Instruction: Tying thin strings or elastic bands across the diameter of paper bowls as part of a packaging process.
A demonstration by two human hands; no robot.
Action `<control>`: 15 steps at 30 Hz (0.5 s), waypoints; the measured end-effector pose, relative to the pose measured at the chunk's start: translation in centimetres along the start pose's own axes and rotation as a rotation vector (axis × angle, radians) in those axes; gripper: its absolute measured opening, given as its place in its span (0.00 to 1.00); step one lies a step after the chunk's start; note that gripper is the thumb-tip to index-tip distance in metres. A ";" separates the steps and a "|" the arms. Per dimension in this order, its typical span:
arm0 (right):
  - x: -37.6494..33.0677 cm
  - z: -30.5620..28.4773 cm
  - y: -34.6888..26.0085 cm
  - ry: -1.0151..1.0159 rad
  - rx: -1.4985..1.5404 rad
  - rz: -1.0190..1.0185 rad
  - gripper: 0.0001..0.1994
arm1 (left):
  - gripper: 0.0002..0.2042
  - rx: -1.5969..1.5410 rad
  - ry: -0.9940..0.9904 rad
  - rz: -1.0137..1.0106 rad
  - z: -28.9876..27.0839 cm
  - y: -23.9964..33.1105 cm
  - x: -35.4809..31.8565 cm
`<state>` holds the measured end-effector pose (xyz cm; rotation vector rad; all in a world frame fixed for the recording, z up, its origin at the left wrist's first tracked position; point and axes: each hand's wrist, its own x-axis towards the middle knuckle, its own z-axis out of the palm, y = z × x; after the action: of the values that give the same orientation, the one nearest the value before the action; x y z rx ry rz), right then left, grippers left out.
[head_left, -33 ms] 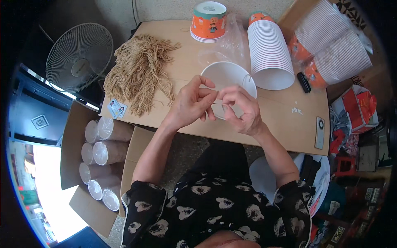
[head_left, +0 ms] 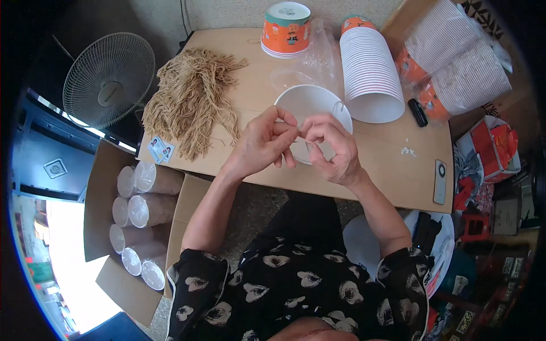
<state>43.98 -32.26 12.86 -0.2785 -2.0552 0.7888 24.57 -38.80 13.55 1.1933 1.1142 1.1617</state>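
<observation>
My left hand [head_left: 264,141] and my right hand [head_left: 334,150] meet fingertip to fingertip above a white paper tub [head_left: 310,98], which sits near the table's front edge. Both hands are closed in a pinch, with something thin and small between the fingertips; its kind is too small to tell. On the tub's right rim shows a pale looped strand [head_left: 339,108]. To the left lies a heap of tan strings [head_left: 190,99], apart from my hands.
On the table [head_left: 392,170] stand an orange printed tub [head_left: 286,33], a lying stack of tubs [head_left: 372,68], bagged tub stacks [head_left: 441,42], a black clip-like thing [head_left: 418,113] and a metal bar [head_left: 439,182]. At left are a fan [head_left: 110,79] and a carton [head_left: 102,187] of wrapped rolls.
</observation>
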 end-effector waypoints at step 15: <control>-0.1 -1.5 -0.4 -0.089 0.245 0.486 0.03 | 0.09 0.035 -0.100 -0.022 -1.1 -0.8 -0.4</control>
<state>45.28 -31.97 13.68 -0.6264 -1.9679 1.3568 23.45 -39.08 12.66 1.2498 1.0728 1.0584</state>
